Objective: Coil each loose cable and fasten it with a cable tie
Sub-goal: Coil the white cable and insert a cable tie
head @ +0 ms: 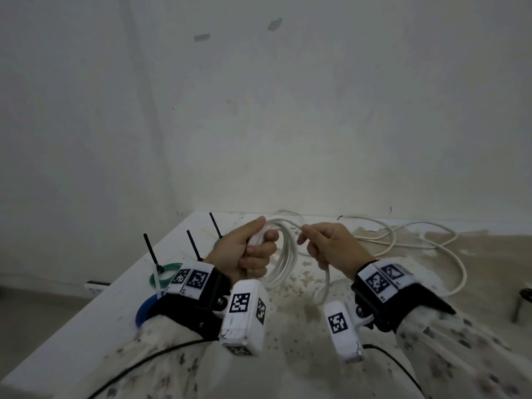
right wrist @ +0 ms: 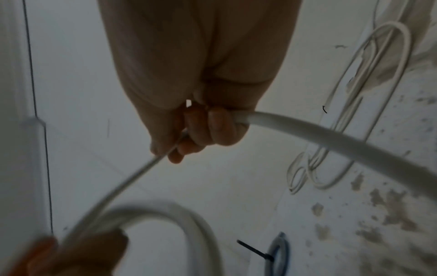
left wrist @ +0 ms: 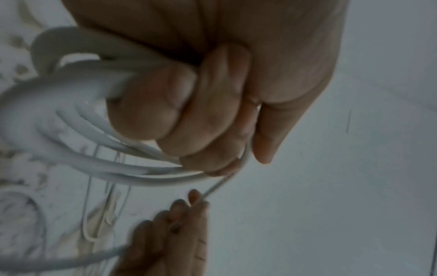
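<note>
A white cable coil (head: pixel 283 254) of several loops hangs from my left hand (head: pixel 256 246), which grips its top in a fist above the table. In the left wrist view my fingers (left wrist: pixel 189 112) wrap the bundled loops (left wrist: pixel 82 115). My right hand (head: pixel 313 243) sits just right of the coil and grips the same cable's free strand (right wrist: pixel 331 138), with a short stretch (left wrist: pixel 217 186) running taut between both hands. The rest of the cable (head: pixel 403 240) lies in loose loops on the table at back right.
A green coil (head: pixel 165 273) and a blue coil (head: pixel 142 311) lie at the table's left edge, with black cable ties (head: pixel 193 244) sticking up. The white table (head: pixel 201 370) is worn and flaking. The wall stands close behind. A dark metal object (head: pixel 521 306) is at far right.
</note>
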